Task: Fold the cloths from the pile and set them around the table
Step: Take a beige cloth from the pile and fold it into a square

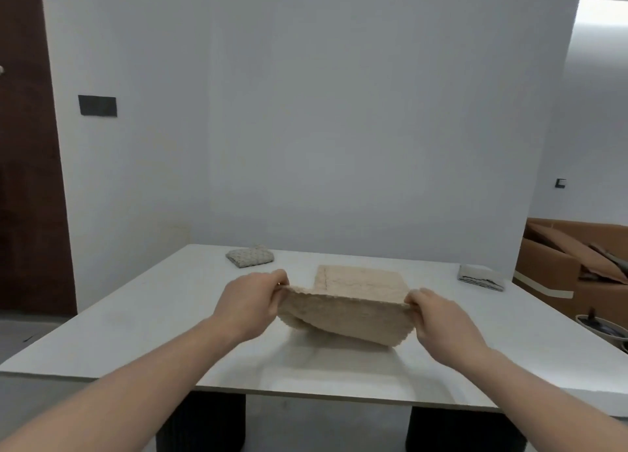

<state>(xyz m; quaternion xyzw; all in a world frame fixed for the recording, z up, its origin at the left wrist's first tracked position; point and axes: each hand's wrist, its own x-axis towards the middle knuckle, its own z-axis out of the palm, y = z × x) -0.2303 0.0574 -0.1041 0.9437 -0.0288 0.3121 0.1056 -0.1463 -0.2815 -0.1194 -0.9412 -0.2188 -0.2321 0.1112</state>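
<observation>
A beige textured cloth [350, 315] hangs doubled over above the middle of the white table [142, 322]. My left hand [251, 302] pinches its upper left corner and my right hand [438, 319] pinches its upper right corner. Behind it a second beige cloth [360, 280] lies flat on the table. A folded grey cloth [250, 255] sits at the far left of the tabletop. Another folded cloth, grey and white [481, 278], lies at the far right edge.
A grey wall stands just behind the table. Open cardboard boxes [571, 264] are on the floor to the right, with a round dark dish [601, 329] in front of them. A dark wooden door [30, 145] is at the left.
</observation>
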